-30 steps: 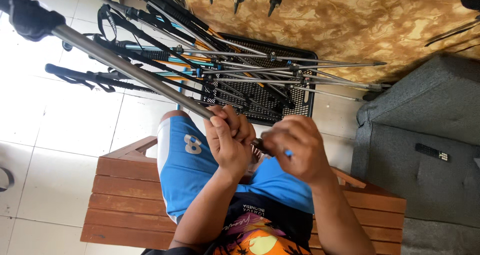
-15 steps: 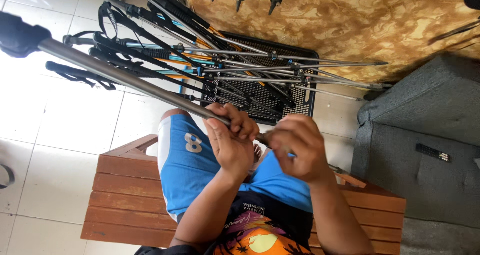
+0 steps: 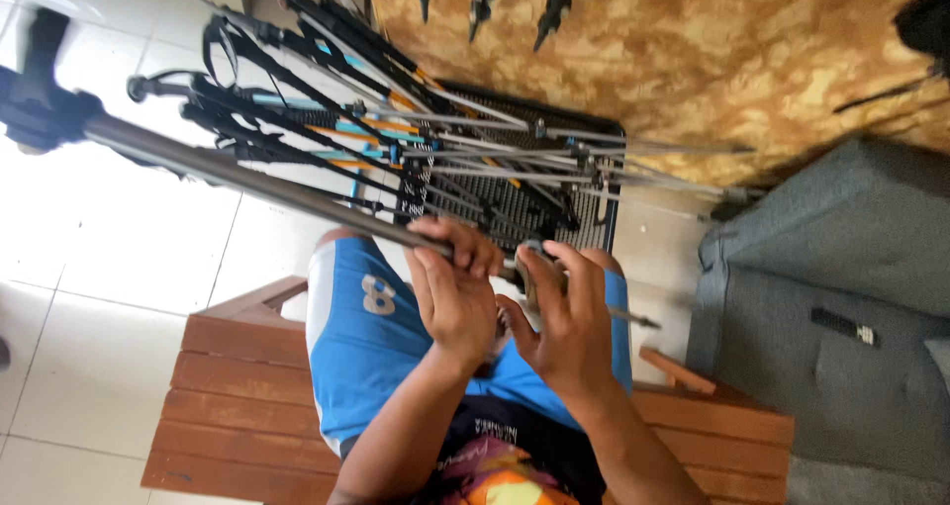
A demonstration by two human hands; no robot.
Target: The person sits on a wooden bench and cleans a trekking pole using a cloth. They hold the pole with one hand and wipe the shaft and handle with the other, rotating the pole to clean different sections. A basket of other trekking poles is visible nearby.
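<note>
My left hand (image 3: pixel 453 287) is wrapped around a long grey metal pole (image 3: pixel 247 181) that runs up and left to a black handle grip (image 3: pixel 40 104). Just to its right, my right hand (image 3: pixel 566 317) grips the pole's near end, where a thin metal tip (image 3: pixel 633 317) sticks out past my fingers. Both hands hover over my lap, above blue shorts (image 3: pixel 366 337). I sit on a wooden slatted bench (image 3: pixel 247 406).
A black mesh crate (image 3: pixel 515 193) on the tiled floor holds several more poles with black straps and orange and teal marks. A camouflage-patterned cloth (image 3: pixel 712 60) lies beyond it. A grey sofa (image 3: pixel 841 307) with a small remote stands at the right.
The pole's handle end has swung slightly down and left. My right hand has shifted its hold on the near end, and the thin tip now shows beyond it.
</note>
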